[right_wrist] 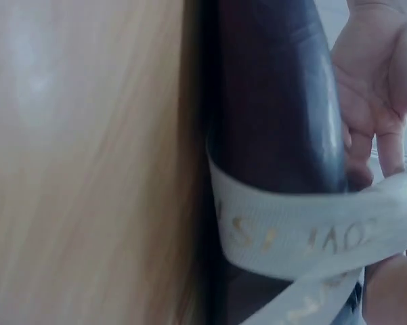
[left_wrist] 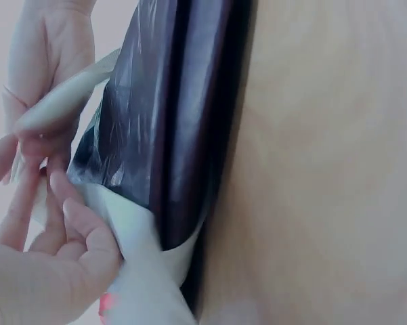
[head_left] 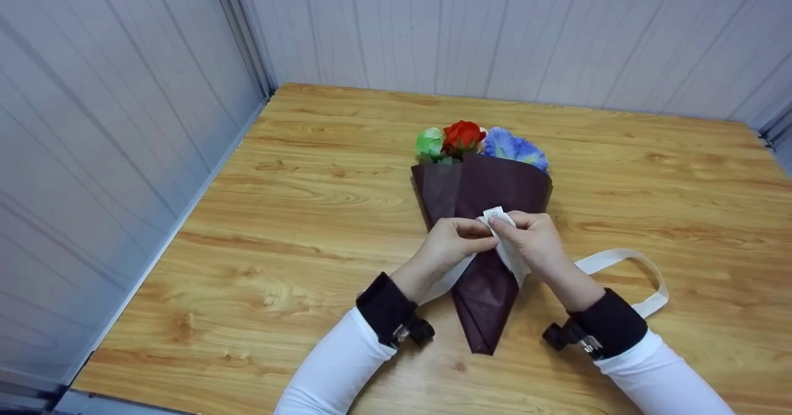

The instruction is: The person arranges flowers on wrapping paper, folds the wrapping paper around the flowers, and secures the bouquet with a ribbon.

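Note:
A bouquet wrapped in dark maroon paper (head_left: 504,183) lies on the table, its narrow end toward me. Red (head_left: 464,135), green (head_left: 429,143) and blue (head_left: 513,148) flowers show at its top. A white ribbon (right_wrist: 277,227) with gold lettering passes round the wrap, and its ends cross in front. My left hand (head_left: 447,249) pinches the ribbon between thumb and fingers over the middle of the bouquet. Close beside it, my right hand (head_left: 537,242) pinches the ribbon's folded upper part (head_left: 495,213), thumb on top. In the left wrist view, the fingers of both hands meet at the ribbon.
One long ribbon tail (head_left: 656,273) loops over the table to the right, by the right forearm. Another stretch of ribbon (head_left: 447,284) runs under the left wrist. The wood-grain table (head_left: 297,217) meets pale panelled walls (head_left: 396,31) at the back and left.

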A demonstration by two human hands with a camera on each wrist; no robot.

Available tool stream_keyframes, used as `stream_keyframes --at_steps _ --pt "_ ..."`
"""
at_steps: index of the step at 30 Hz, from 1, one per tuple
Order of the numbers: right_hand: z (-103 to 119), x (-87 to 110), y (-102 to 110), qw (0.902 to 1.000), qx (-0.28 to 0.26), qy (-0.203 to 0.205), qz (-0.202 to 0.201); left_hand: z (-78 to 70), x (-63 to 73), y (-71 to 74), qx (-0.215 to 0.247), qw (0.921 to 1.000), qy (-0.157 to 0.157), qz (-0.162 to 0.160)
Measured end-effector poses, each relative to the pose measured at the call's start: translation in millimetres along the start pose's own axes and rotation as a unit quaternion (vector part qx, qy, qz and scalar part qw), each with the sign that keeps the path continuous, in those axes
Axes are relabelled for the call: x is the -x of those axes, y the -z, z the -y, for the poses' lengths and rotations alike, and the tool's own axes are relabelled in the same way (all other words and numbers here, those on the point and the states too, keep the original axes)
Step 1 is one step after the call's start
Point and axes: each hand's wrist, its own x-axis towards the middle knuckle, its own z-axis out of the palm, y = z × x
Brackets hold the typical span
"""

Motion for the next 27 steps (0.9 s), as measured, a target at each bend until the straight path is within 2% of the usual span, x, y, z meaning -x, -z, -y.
stream_keyframes --at_steps 4,11,17,21,24,27 --pt "-3.0 -1.3 -1.6 0.9998 -0.009 -0.001 0.018 0.6 -0.3 -2.4 0.014 0.9997 0.021 -0.001" --pt "-4.8 -1.5 6.5 0.9974 -0.034 -0.012 0.062 0.9 -0.9 -1.0 -0.016 0.9997 0.009 0.019" --pt "-6.8 -1.5 15.3 0.9918 -0.074 -0.045 0.094 0.8 -0.9 2.1 -0.004 0.9987 0.017 0.047" --pt "-8.1 -2.2 18.0 0.9926 -0.066 -0.046 0.091 1.4 -0.7 2.5 0.025 0.9972 0.010 0.070" --pt "-8.4 -2.6 19.3 0.9936 -0.059 -0.051 0.082 0.6 -0.3 3.6 0.046 0.9961 0.009 0.075" --pt "-9.2 -2.2 20.4 0.9929 -0.080 -0.059 0.065 -0.3 -0.6 5.8 0.071 0.9945 0.021 0.074"
